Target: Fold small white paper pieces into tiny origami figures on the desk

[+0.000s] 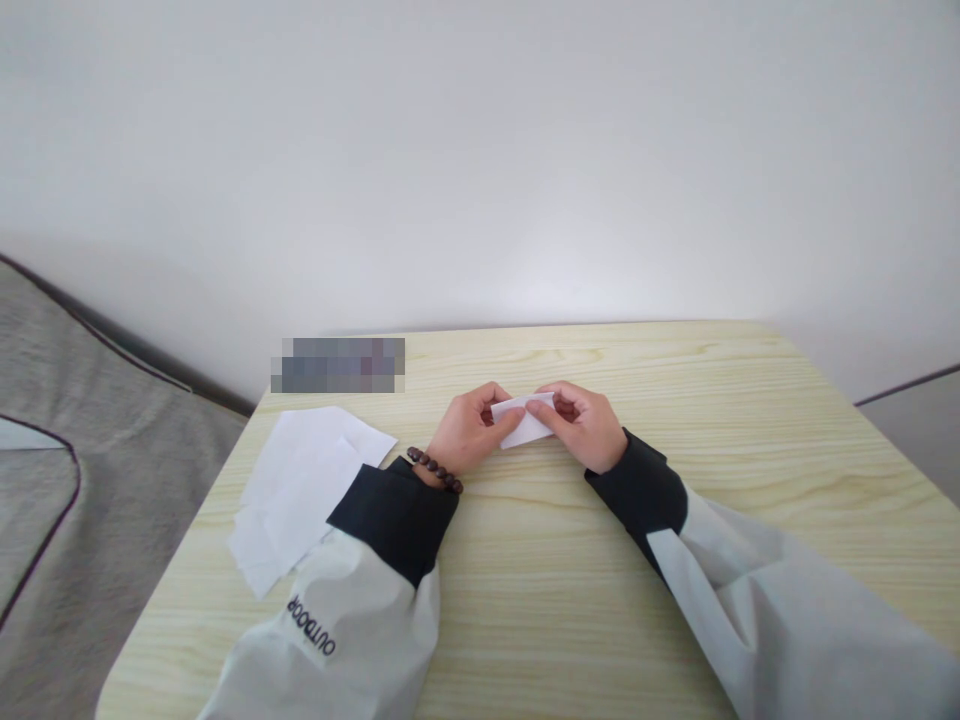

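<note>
A small piece of white paper, which looks folded, is held between both hands above the middle of the table. My left hand pinches its left side, thumb on top and fingers curled behind. On the other side my right hand grips the paper the same way, and the two thumb tips nearly meet on its face. The fingertips behind the paper are partly hidden.
Several loose sheets of white paper lie overlapping at the table's left, partly under my left sleeve. Behind them is a blurred-out, pixelated object. The wooden table meets a white wall; grey fabric lies beyond its left edge.
</note>
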`<action>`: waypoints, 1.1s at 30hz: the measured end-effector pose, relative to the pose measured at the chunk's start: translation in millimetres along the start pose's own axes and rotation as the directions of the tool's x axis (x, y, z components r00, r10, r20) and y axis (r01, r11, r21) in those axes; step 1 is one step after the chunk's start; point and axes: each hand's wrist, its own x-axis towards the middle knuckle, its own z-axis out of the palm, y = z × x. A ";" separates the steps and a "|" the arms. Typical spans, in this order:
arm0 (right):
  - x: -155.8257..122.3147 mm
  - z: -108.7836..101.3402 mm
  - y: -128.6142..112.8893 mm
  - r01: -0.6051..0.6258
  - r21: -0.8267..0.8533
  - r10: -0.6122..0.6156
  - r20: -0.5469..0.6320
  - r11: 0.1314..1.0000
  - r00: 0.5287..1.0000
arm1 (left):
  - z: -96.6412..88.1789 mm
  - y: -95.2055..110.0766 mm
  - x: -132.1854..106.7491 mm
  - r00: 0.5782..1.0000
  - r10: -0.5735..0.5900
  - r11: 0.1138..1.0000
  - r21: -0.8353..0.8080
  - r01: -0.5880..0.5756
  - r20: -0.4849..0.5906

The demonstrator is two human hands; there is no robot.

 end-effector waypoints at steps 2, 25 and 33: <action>0.1 -0.8 -1.0 0.023 -0.089 -0.025 -0.027 0.996 0.999 | 0.9 -2.0 0.3 0.999 0.020 0.998 0.067 -0.017 -0.032; 11.6 -11.3 14.4 0.107 -0.501 -0.174 -0.090 0.859 0.981 | 1.0 -13.1 6.0 0.936 0.350 0.596 0.761 -0.257 0.042; 11.8 -14.5 14.5 0.331 -0.478 -0.346 0.059 0.814 0.936 | 0.1 -10.8 4.9 0.920 0.382 0.519 0.803 -0.294 0.089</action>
